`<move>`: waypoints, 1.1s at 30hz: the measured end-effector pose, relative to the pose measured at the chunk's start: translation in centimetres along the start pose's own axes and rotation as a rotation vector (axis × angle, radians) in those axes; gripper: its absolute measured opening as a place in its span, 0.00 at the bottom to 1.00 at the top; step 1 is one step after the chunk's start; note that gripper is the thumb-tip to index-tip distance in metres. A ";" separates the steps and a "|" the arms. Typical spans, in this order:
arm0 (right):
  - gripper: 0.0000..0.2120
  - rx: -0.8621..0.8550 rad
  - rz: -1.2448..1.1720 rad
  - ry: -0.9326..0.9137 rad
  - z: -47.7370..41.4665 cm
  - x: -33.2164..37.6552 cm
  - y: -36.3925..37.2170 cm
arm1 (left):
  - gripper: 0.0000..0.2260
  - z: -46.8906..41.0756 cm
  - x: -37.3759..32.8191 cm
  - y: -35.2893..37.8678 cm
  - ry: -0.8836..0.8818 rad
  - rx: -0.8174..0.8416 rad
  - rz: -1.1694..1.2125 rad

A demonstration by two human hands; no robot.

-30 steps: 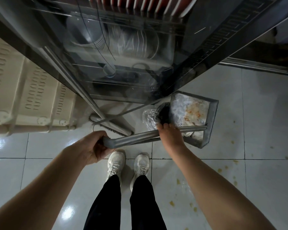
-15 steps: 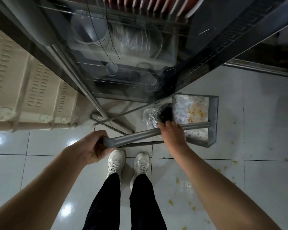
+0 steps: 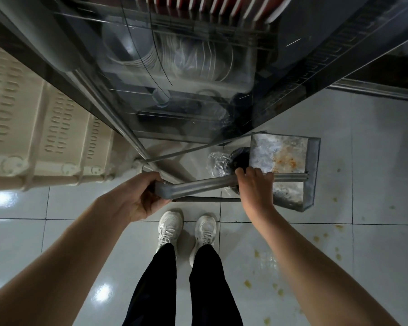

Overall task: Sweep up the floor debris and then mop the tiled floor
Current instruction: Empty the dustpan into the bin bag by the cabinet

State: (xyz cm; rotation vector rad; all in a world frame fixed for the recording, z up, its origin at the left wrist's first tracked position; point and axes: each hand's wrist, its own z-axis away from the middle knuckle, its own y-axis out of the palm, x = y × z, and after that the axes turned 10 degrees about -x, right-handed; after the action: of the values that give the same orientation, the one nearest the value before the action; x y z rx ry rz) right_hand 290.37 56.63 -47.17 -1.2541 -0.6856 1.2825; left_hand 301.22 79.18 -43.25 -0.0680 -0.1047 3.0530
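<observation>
Fingers (image 3: 150,177) of the left hand (image 3: 137,198): curled round the free end of the handle (image 3: 198,188), thumb underneath. Fingers (image 3: 254,171) of the right hand (image 3: 254,188): wrapped over the same handle farther along, beside the pan.

1. Tiled floor (image 3: 377,267): pale glossy tiles with dark grout lines.
2. Cabinet (image 3: 280,67): dark frame and glass front, ahead of the person. Contents: upright stacks of white plates (image 3: 198,60) on wire racks, and a row of red-edged dishes (image 3: 222,5) above.
3. Crate (image 3: 33,128): cream slotted plastic, left of the cabinet. Contents cannot be told.
4. Dustpan (image 3: 283,156): grey metal, right of the cabinet's corner, with its open pan facing up. Contents: orange-brown residue. Its handle runs leftward from the pan through both hands; the pan lies just beyond the right fingertips and well apart from the left hand.
5. Shoes (image 3: 170,228): white pair below black trousers, between the forearms.
6. Plastic bag (image 3: 218,162): crumpled and clear, with something dark in it, touching the pan's left edge just beyond the right hand.
7. Debris (image 3: 247,284): yellowish specks scattered on the tiles right of the shoes and near the pan.
</observation>
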 end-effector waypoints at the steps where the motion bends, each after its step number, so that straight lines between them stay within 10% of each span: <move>1: 0.13 -0.046 0.009 0.015 -0.2 0.0 -0.1 | 0.05 0.1 -0.1 0.0 0.001 0.000 0.007; 33: 0.13 -0.322 -0.025 0.049 3.9 -5.0 -5.0 | 0.06 13.8 -1.8 5.6 0.327 0.058 -0.184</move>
State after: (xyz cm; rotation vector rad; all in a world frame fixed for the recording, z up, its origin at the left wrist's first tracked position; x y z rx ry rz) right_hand 287.22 53.92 -40.27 -1.5264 -0.8954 1.1461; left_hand 301.88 72.54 -29.85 -0.5187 0.0005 2.8139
